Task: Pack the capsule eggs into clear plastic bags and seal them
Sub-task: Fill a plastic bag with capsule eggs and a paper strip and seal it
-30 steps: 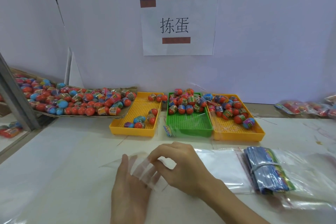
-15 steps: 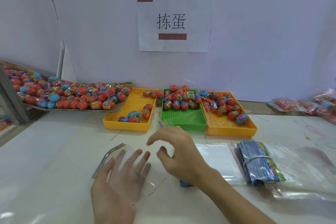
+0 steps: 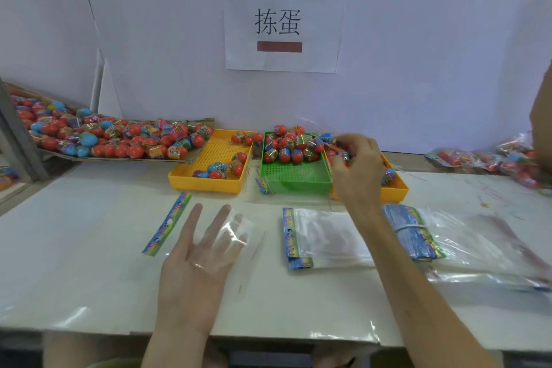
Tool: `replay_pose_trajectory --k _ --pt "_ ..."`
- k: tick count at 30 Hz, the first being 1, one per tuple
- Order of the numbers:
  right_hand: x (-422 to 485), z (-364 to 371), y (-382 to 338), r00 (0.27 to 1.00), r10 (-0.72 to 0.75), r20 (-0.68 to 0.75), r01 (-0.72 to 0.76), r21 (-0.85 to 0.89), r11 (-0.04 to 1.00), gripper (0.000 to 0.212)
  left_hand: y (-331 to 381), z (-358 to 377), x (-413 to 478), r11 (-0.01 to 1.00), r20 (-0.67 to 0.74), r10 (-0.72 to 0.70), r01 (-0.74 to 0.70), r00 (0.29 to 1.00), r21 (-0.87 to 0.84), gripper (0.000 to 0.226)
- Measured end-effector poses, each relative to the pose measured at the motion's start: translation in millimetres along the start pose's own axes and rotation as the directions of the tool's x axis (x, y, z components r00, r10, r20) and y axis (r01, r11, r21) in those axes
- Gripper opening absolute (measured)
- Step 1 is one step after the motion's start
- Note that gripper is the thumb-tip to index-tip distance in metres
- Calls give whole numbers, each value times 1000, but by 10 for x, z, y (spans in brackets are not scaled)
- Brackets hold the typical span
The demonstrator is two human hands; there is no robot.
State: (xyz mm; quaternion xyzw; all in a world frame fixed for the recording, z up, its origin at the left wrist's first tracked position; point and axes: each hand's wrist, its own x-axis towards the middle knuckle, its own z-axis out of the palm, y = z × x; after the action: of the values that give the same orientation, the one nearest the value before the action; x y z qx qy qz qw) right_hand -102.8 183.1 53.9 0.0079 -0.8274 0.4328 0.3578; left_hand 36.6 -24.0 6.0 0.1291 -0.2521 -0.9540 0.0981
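Observation:
A clear plastic bag (image 3: 242, 228) with a colourful header strip (image 3: 167, 227) lies on the white table. My left hand (image 3: 197, 257) is palm up with straight fingers, and the clear film covers its fingertips. My right hand (image 3: 358, 167) reaches over the right yellow tray (image 3: 395, 190), its fingers curled round a capsule egg (image 3: 343, 152). More red and blue capsule eggs (image 3: 286, 146) are piled in the green tray (image 3: 295, 181). A few lie in the left yellow tray (image 3: 206, 181).
A flat stack of unused bags (image 3: 325, 239) and a banded bundle (image 3: 412, 230) lie to the right of my left hand. A cardboard tray heaped with eggs (image 3: 113, 140) sits far left. Packed bags (image 3: 490, 158) lie at the far right, with another person's arm (image 3: 542, 116) above them.
My right hand left the bag and moved forward to the right yellow tray, closing on an egg. The left hand turned palm up with the bag spread over its fingers.

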Motion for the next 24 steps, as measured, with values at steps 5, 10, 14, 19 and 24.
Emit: replay_pose_trajectory --k 5,10,14,19,24 --pt "353 -512 146 975 140 175 -150 43 988 17 -4 -53 96 999 -13 -18 17 1000 -35 36" --pt "599 -1038 439 669 299 681 40 -435 900 35 -13 -149 134 999 39 -26 25 999 32 41" --pt "460 -1063 749 661 423 620 77 -617 783 58 -21 -164 159 999 64 -36 34 997 32 44" --pt "280 -1029 1008 759 399 514 33 -642 766 61 -14 -180 140 999 82 -23 21 996 31 41" --pt "310 -1011 1004 774 395 495 -24 -600 800 62 -25 -173 149 999 90 -18 14 996 46 40"
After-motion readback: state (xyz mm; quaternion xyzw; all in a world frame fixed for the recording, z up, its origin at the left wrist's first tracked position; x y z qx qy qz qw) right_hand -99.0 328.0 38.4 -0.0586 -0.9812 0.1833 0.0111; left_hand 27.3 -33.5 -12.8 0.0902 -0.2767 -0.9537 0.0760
